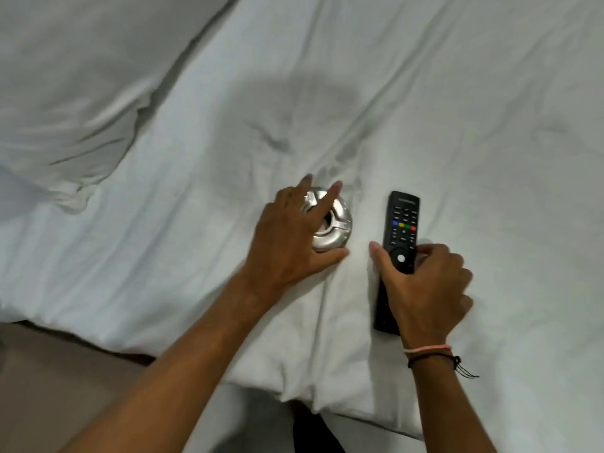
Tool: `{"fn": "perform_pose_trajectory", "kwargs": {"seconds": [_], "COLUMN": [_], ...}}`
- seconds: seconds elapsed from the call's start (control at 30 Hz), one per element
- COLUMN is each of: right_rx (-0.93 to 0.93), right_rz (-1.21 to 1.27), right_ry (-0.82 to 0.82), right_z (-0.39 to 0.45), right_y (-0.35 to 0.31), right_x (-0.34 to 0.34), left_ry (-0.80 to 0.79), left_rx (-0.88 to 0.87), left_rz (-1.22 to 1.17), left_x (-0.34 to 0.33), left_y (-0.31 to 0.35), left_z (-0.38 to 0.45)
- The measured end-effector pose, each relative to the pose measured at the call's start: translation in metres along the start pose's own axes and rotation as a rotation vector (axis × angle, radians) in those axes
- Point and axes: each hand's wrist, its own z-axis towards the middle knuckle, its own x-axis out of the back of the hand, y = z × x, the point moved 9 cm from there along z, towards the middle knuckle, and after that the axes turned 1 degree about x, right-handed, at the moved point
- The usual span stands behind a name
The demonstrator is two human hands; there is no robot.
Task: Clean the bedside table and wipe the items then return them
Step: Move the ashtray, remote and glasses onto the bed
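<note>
On the white bed [425, 93], the left hand [291, 237] lies spread over a round metal ashtray [336, 227], fingers draped across its top, while just to its right the right hand [425, 286] grips the lower half of a black remote [402, 220].

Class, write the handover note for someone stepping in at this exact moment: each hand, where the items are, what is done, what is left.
Left hand: spread over the metal ashtray on the bed sheet, fingers on its top; grip not clear.
Right hand: closed around the lower part of the black remote, which lies on the sheet to the right of the ashtray, not touching it.
Done: both items are off the bedside table, on the bed.
Left: no cloth or table in view, so whether anything has been wiped cannot be told; the items still have to go back.
</note>
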Motion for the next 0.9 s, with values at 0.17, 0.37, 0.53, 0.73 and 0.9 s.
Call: {"fn": "perform_pose_trajectory", "kwargs": {"seconds": [0.17, 0.37, 0.53, 0.73, 0.9], "right_rx": [0.279, 0.754, 0.929, 1.015, 1.022], "right_rz": [0.059, 0.341, 0.433, 0.440, 0.423], "right_ry": [0.118, -0.128, -0.379, -0.560, -0.642], "right_z": [-0.039, -0.159, -0.292, -0.396, -0.404], "right_y": [-0.065, -0.188, -0.254, -0.265, -0.246], "right_x": [0.026, 0.002, -0.048, -0.077, -0.098], "left_ry": [0.153, 0.312, 0.115, -0.492, -0.628], "left_rx": [0.164, 0.480, 0.652, 0.590, 0.521], "left_rz": [0.029, 0.171, 0.438, 0.729, 0.769], "left_x": [0.049, 0.124, 0.156, 0.130, 0.104], "left_y": [-0.051, -0.188, -0.295, -0.377, -0.410], "left_z": [-0.045, -0.182, -0.314, -0.369, -0.368]}}
